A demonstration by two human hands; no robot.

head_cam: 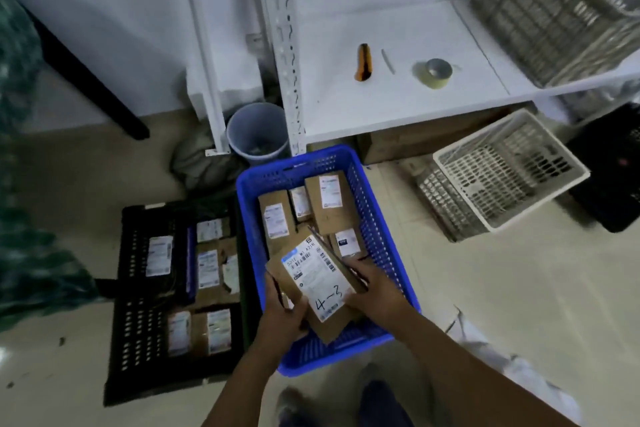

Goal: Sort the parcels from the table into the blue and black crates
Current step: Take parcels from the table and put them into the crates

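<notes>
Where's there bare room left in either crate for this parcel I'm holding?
Black crate: bare along its left wall, near corner. Blue crate: only a strip by the near wall; its middle is packed with parcels.

Left hand [282, 319], right hand [375, 291]: both bare. Left forearm [249, 381], right forearm [467, 367]: bare along whole visible length, down to bottom frame edge. Between arms, low in view: dark blue trouser leg [382, 404], blurred. Beside it, greyish rounded shape [291, 406], maybe shoe, too blurred to tell. Pale cloth [533, 374] along outer edge of right forearm; garment or not, cannot tell.
</notes>
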